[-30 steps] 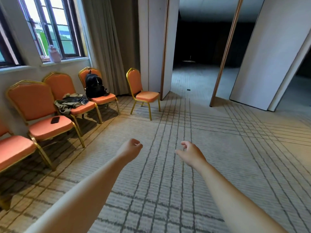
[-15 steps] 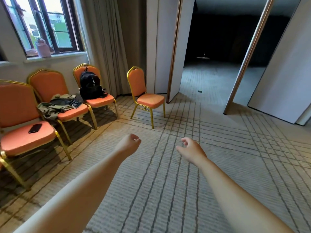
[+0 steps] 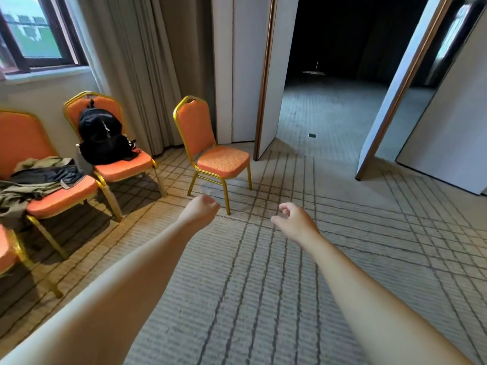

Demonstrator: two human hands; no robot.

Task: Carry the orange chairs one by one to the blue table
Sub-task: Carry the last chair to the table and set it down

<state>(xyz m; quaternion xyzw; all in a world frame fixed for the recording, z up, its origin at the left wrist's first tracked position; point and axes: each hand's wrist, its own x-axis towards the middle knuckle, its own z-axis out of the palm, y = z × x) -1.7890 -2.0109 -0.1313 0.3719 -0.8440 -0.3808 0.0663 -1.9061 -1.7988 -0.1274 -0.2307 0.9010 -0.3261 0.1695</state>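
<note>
An orange chair [image 3: 221, 160] with a gold frame stands alone on the carpet ahead, its seat bare. Both my arms reach out toward it. My left hand [image 3: 201, 209] hovers just short of its front leg, fingers loosely curled, holding nothing. My right hand [image 3: 293, 219] is level with it further right, fingers loosely curled and empty. More orange chairs line the left wall: one [image 3: 123, 168] carries a black backpack [image 3: 104, 138], another [image 3: 62, 197] carries clothes [image 3: 34, 177]. No blue table is in view.
Folding partition panels [image 3: 266, 83] stand open onto a dark carpeted room behind the lone chair. A curtain [image 3: 137, 69] and a window [image 3: 31, 30] are at the left. Patterned carpet [image 3: 263, 285] spreads under my arms.
I have moved closer to the lone chair, which now looks larger and nearer my hands. Chairs at the far left have slid out of view. Both hands stay empty.
</note>
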